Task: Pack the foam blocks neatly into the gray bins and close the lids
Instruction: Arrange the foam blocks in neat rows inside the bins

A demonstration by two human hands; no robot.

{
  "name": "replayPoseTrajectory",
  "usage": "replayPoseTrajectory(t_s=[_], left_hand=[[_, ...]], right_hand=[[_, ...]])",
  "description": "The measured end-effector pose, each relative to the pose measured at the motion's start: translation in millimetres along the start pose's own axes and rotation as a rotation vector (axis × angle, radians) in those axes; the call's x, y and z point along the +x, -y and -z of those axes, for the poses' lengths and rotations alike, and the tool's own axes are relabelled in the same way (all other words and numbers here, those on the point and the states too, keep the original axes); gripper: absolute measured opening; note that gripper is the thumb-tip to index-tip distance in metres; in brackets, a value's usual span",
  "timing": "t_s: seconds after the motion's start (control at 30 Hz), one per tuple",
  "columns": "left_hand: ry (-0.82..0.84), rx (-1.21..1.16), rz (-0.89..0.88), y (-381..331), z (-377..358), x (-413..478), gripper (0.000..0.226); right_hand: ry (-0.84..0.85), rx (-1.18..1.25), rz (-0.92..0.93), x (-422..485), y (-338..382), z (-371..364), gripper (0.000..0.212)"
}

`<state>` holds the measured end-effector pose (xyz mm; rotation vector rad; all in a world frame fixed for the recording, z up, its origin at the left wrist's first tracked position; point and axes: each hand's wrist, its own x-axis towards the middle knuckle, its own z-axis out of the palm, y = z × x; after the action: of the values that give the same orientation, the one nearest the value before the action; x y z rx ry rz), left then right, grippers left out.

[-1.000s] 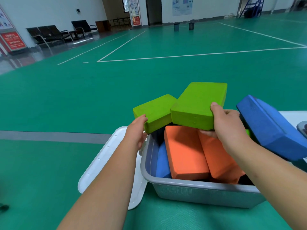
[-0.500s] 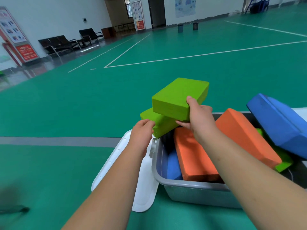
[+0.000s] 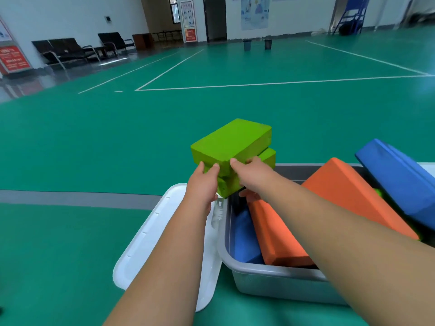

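Two stacked lime-green rectangular foam blocks (image 3: 231,143): left hand (image 3: 203,184) and right hand (image 3: 250,176) are gripping the near end; long axis is pointing away, beyond the open gray plastic bin's (image 3: 266,277) far-left corner.

upper green block (image 3: 229,142) now stacked squarely on lower green block (image 3: 229,185), hands (image 3: 202,184) closer together

We stand on a green sports floor (image 3: 94,142) with white court lines (image 3: 259,84). Left of the dark doorway (image 3: 215,18), black chairs (image 3: 68,49) line the white wall (image 3: 70,17).
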<state>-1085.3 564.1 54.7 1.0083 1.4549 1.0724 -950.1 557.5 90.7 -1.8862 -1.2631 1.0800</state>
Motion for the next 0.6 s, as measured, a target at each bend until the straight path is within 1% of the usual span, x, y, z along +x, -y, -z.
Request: replayPoseTrajectory(t_s=[0.07, 0.13, 0.2, 0.3, 0.37, 0.43, 0.47, 0.5, 0.6], left_hand=[[-0.04, -0.036, 0.024, 7.0, 0.1, 6.4, 0.072], [-0.056, -0.068, 0.01, 9.6, -2.3, 10.9, 0.069], [-0.087, -0.058, 0.001, 8.0, -4.0, 11.2, 0.067], [-0.114, -0.026, 0.005, 4.9, -3.0, 9.9, 0.06], [-0.114, -0.01, 0.032, 4.6, -2.1, 6.9, 0.046], [-0.122, 0.0, 0.093, 4.8, -2.6, 2.0, 0.025], [-0.109, 0.025, 0.126, 4.4, -3.7, -2.5, 0.015], [-0.075, 0.06, 0.147, 3.4, -6.2, -8.6, 0.01], [0.091, 0.207, 0.169, 2.6, -21.3, -26.9, 0.011]], right_hand=[[0.071, -0.091, -0.025, -0.1, -3.5, 0.8, 0.035], [0.121, -0.145, -0.047, -2.2, -8.4, 1.8, 0.028], [0.133, -0.197, -0.035, -3.1, -16.7, 4.4, 0.028], [0.109, -0.396, 0.048, -9.8, -28.4, 15.7, 0.032], [0.103, -0.537, 0.09, -19.0, -33.8, 26.9, 0.036], [0.074, -0.631, 0.119, -33.6, -37.9, 42.1, 0.036], [0.049, -0.663, 0.129, -41.3, -40.6, 51.6, 0.035], [0.02, -0.682, 0.145, -48.8, -44.0, 62.4, 0.034], [-0.088, -0.67, 0.158, -66.2, -60.7, 97.6, 0.03]])
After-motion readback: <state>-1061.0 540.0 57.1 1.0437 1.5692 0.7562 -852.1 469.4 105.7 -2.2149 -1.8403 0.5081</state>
